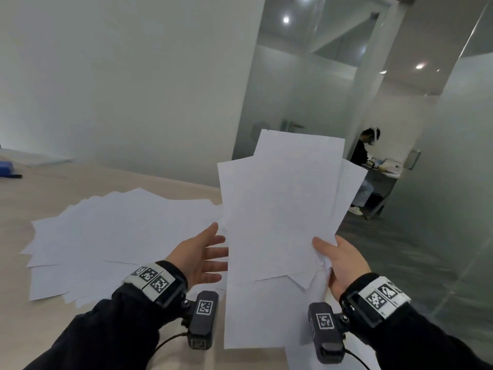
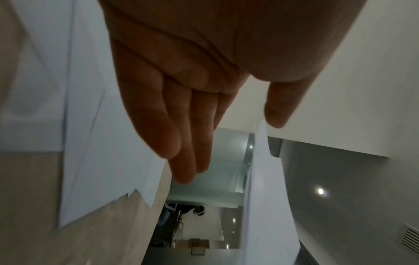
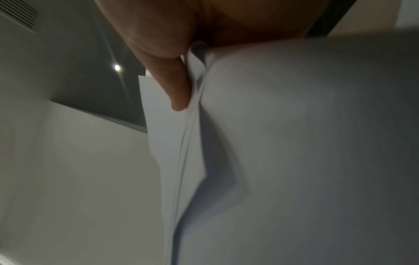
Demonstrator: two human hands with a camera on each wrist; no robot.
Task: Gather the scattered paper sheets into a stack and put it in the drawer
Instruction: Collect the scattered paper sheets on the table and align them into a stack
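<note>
Head view: the right hand [image 1: 340, 265] holds a loose, uneven bundle [image 1: 282, 209] of sheets upright, thumb clamped on its lower right corner; the right wrist view shows that thumb [image 3: 176, 89] pinching several offset edges. The bundle's long axis runs up and away from the person, its sheets fanned and misaligned. The left hand [image 1: 204, 256] is open, fingers straight and spread, just beside the bundle's left edge, whether touching I cannot tell. More sheets [image 1: 112, 236] lie overlapped on the table [image 1: 53, 188] to the left, nearer the left hand. I judge the gathering is partly done, and the left hand is better placed to reach those. No drawer is in view.
</note>
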